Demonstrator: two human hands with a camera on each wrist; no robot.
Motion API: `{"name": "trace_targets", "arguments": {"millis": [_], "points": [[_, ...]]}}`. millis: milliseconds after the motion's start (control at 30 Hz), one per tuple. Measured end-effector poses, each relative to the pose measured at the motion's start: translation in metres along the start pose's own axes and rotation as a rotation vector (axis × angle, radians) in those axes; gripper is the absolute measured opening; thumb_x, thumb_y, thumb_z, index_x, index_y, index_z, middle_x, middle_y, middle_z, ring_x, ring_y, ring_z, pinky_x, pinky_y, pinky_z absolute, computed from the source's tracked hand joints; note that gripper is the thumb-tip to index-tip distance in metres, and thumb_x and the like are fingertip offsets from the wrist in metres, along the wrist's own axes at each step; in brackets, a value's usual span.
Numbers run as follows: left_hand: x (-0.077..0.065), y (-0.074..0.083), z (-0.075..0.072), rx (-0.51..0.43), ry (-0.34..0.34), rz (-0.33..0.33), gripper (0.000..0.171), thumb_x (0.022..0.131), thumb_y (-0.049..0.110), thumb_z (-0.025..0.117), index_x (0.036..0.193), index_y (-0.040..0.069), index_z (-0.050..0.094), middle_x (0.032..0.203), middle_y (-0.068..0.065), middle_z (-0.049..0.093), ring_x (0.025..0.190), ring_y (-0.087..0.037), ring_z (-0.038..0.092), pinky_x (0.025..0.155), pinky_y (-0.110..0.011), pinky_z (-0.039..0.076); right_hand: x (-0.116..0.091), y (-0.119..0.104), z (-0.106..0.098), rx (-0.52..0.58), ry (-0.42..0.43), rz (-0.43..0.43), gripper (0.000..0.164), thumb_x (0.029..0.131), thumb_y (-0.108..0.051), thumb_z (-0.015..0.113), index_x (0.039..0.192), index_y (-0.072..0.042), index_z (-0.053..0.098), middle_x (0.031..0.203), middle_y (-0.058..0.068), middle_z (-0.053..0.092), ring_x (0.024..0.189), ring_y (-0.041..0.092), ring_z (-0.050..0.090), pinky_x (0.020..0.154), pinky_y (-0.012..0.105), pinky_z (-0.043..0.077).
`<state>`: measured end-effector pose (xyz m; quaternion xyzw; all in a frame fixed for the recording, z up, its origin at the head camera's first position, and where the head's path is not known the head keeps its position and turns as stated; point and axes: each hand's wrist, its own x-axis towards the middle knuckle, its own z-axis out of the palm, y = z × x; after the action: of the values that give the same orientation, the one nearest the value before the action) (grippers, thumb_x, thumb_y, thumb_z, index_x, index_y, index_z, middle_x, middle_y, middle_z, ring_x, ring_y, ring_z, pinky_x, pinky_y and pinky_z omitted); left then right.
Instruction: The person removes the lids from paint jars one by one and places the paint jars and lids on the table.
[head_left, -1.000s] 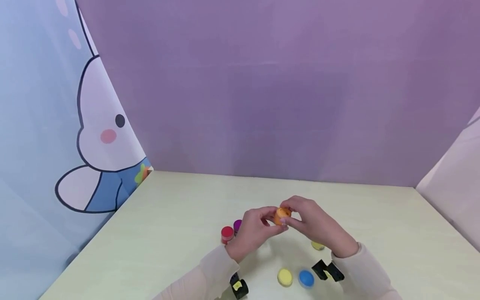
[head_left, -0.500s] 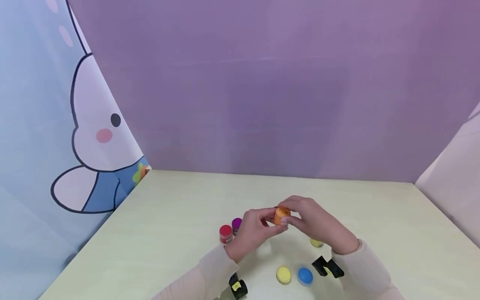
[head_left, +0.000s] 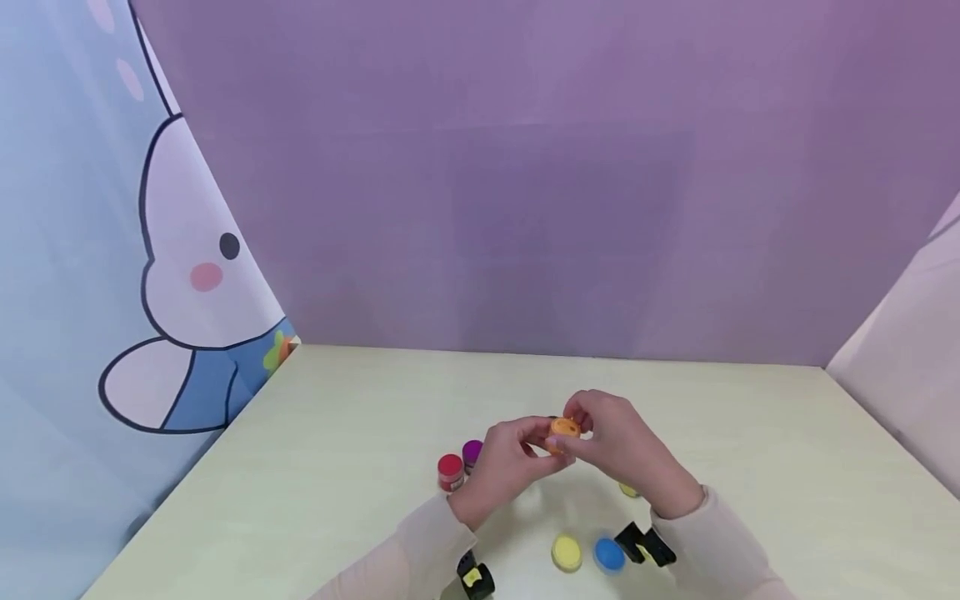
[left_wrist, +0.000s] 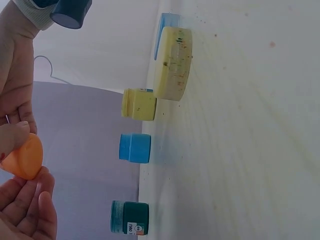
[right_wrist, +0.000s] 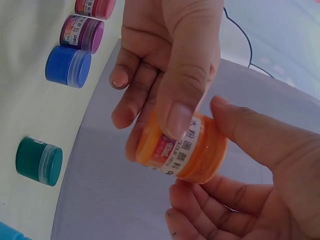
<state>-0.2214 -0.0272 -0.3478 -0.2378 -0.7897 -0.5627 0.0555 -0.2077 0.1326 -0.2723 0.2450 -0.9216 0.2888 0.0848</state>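
A small orange paint jar [head_left: 564, 429] is held above the table between both hands. My left hand [head_left: 504, 460] grips its body, with the thumb across the printed label [right_wrist: 182, 150] in the right wrist view. From the other side my right hand [head_left: 621, 437] pinches the jar's top end with thumb and fingers. I cannot tell whether a lid sits on that end. Near the wrists lie a yellow lid [head_left: 566, 552] and a blue lid [head_left: 609, 554]. Beyond them in the left wrist view stand a yellow jar [left_wrist: 140, 105] and a light blue jar [left_wrist: 135, 148].
A red jar [head_left: 450, 471] and a purple jar [head_left: 472, 452] stand left of the hands. The right wrist view adds a dark blue jar [right_wrist: 68, 66] and a green jar [right_wrist: 39, 161]. A purple backdrop [head_left: 525, 208] rises behind the table [head_left: 360, 417].
My right hand has shifted its fingers around the jar's top end, and the right forearm has moved slightly left. My left hand keeps nearly the same place.
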Motion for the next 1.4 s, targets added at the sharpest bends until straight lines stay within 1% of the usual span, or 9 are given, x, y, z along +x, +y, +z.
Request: {"name": "trace_targets", "arguments": {"millis": [67,233,400,533,833,1000,1100,1233,1400], "points": [[-0.0012,-0.0002,0.0005,0.008,-0.001,-0.006,0.027,0.074,0.033,0.073,0.098,0.024,0.065,0.084,0.016,0.063,0.075,-0.011,0.057,0.065,-0.024,0.048,-0.0008,0.0006,0.0011,-0.002,-0.008,0.003,0.021,0.073,-0.021,0.075,0.080,-0.012,0.057,0.072,-0.006,0.052,0.066,0.011,0.047,0.058,0.027,0.044],[-0.0018,0.0008,0.0010,0.013,-0.002,0.004,0.023,0.074,0.034,0.073,0.094,0.027,0.064,0.083,0.017,0.062,0.076,-0.010,0.057,0.065,-0.025,0.048,-0.0003,0.0031,0.0003,-0.023,-0.014,-0.045,0.019,0.074,-0.018,0.074,0.079,-0.012,0.057,0.073,-0.008,0.053,0.068,0.010,0.050,0.062,0.029,0.046],[-0.0020,0.0003,0.0013,0.026,-0.003,0.001,0.025,0.074,0.034,0.073,0.095,0.027,0.064,0.082,0.017,0.062,0.075,-0.009,0.056,0.066,-0.025,0.048,-0.0006,0.0044,-0.0009,-0.033,-0.033,-0.086,0.019,0.075,-0.017,0.074,0.082,-0.010,0.058,0.076,-0.006,0.054,0.071,0.010,0.052,0.066,0.031,0.047],[-0.0016,-0.0005,0.0016,0.033,-0.003,0.025,0.023,0.074,0.035,0.073,0.094,0.027,0.064,0.082,0.017,0.062,0.074,-0.009,0.056,0.065,-0.025,0.048,-0.0019,0.0046,-0.0023,-0.055,-0.029,-0.119,0.019,0.075,-0.016,0.074,0.084,-0.009,0.059,0.077,-0.006,0.054,0.071,0.009,0.052,0.066,0.030,0.047],[-0.0048,-0.0029,0.0021,0.009,-0.023,0.025,0.027,0.076,0.033,0.072,0.099,0.021,0.065,0.085,0.015,0.064,0.078,-0.015,0.058,0.064,-0.025,0.047,-0.0058,0.0075,-0.0034,-0.056,-0.074,-0.250,0.022,0.075,-0.011,0.072,0.094,-0.008,0.061,0.087,-0.005,0.057,0.079,0.010,0.054,0.071,0.029,0.048],[-0.0053,-0.0032,0.0020,0.007,-0.022,0.035,0.028,0.076,0.034,0.072,0.099,0.021,0.065,0.086,0.015,0.064,0.078,-0.019,0.059,0.063,-0.024,0.047,-0.0062,0.0090,-0.0060,-0.053,-0.102,-0.318,0.025,0.076,-0.004,0.070,0.099,-0.006,0.059,0.093,-0.003,0.058,0.083,0.011,0.054,0.073,0.028,0.048],[-0.0054,-0.0032,0.0019,0.002,-0.017,0.035,0.027,0.075,0.034,0.072,0.098,0.021,0.065,0.085,0.014,0.064,0.078,-0.019,0.059,0.062,-0.024,0.047,-0.0065,0.0093,-0.0071,-0.040,-0.119,-0.342,0.027,0.077,-0.001,0.069,0.101,-0.006,0.059,0.096,-0.002,0.058,0.087,0.012,0.054,0.076,0.029,0.048],[-0.0052,-0.0030,0.0020,-0.005,-0.022,0.036,0.028,0.076,0.034,0.072,0.099,0.020,0.065,0.085,0.014,0.064,0.078,-0.013,0.059,0.064,-0.024,0.047,-0.0071,0.0082,-0.0068,-0.013,-0.110,-0.317,0.025,0.078,-0.005,0.068,0.100,-0.007,0.058,0.096,-0.003,0.057,0.087,0.012,0.053,0.076,0.031,0.047],[-0.0045,-0.0008,0.0012,-0.010,-0.022,0.031,0.029,0.076,0.031,0.073,0.101,0.020,0.065,0.088,0.013,0.064,0.076,-0.015,0.057,0.065,-0.024,0.048,-0.0064,0.0026,-0.0036,-0.016,-0.046,-0.167,0.022,0.078,-0.023,0.071,0.090,-0.011,0.057,0.084,-0.005,0.055,0.078,0.012,0.051,0.069,0.030,0.046]]}}
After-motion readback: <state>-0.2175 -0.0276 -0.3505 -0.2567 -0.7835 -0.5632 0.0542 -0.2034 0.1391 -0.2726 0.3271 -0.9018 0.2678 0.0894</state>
